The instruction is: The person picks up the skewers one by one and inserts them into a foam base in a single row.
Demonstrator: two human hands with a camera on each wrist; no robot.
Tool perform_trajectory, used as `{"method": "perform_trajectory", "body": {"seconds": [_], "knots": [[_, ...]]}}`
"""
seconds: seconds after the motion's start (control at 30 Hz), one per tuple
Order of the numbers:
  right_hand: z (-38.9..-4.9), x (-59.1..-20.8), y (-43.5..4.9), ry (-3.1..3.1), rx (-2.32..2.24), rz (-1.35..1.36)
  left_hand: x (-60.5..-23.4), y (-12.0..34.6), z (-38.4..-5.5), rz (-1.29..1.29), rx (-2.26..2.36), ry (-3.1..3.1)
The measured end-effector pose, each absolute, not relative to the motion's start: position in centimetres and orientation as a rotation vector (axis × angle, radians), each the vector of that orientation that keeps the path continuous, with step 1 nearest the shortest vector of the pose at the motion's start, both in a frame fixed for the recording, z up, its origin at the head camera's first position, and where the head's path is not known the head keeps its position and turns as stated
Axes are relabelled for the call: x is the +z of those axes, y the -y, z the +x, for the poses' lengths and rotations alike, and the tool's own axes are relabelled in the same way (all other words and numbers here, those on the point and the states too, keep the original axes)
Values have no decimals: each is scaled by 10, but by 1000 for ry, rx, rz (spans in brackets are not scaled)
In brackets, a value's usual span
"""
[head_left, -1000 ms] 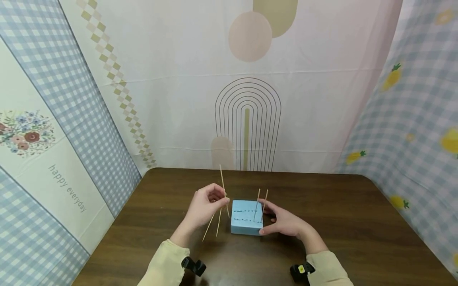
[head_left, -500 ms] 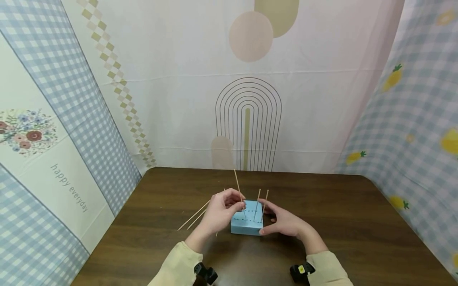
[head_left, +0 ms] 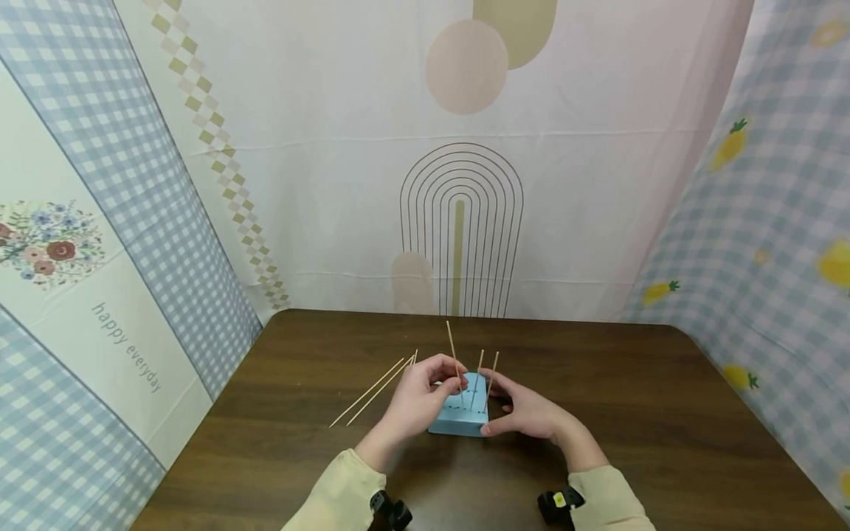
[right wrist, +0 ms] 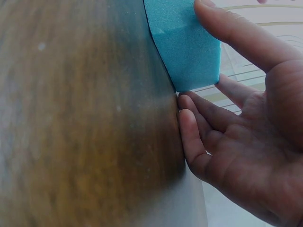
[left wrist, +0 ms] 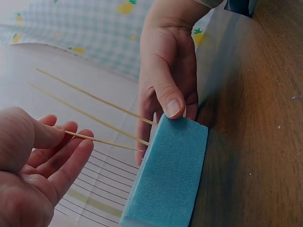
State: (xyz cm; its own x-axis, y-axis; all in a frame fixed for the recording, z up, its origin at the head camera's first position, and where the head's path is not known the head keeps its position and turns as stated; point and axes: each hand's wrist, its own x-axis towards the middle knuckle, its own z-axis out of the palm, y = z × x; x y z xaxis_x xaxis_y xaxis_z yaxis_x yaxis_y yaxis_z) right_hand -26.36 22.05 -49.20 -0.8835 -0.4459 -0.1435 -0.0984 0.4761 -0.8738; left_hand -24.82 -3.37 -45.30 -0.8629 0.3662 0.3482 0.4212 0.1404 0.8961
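On the near side of the dark brown, wood-grained desk [head_left: 664, 413], two pale yellow sleeves [head_left: 339, 490] reach in, with a small black camera [head_left: 390, 512] at each wrist. Past them, the right hand [head_left: 531, 413] grips the right end of a light blue, foam-like block [head_left: 458, 423], thumb on its near face. The left hand [head_left: 421, 387] pinches a thin, pale wooden stick [head_left: 451, 338] between thumb and fingers. A second ago that stick was left of the block; now its lower end is at the block's top, near two slim wooden sticks [head_left: 493, 372] standing there, and the block has stayed put. The work seems to have reached the placing of a third; whether the tip has entered, I cannot tell. Leftward lie loose wooden sticks [head_left: 367, 393]. Beyond hangs a white printed cloth [head_left: 332, 206].
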Motion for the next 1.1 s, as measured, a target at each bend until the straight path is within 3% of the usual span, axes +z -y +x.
{"method": "perform_trajectory", "body": {"seconds": [1.1], "knots": [[-264, -492, -221, -2370, -1370, -474, -454, 30, -246, -816, -1728, 2401]]}}
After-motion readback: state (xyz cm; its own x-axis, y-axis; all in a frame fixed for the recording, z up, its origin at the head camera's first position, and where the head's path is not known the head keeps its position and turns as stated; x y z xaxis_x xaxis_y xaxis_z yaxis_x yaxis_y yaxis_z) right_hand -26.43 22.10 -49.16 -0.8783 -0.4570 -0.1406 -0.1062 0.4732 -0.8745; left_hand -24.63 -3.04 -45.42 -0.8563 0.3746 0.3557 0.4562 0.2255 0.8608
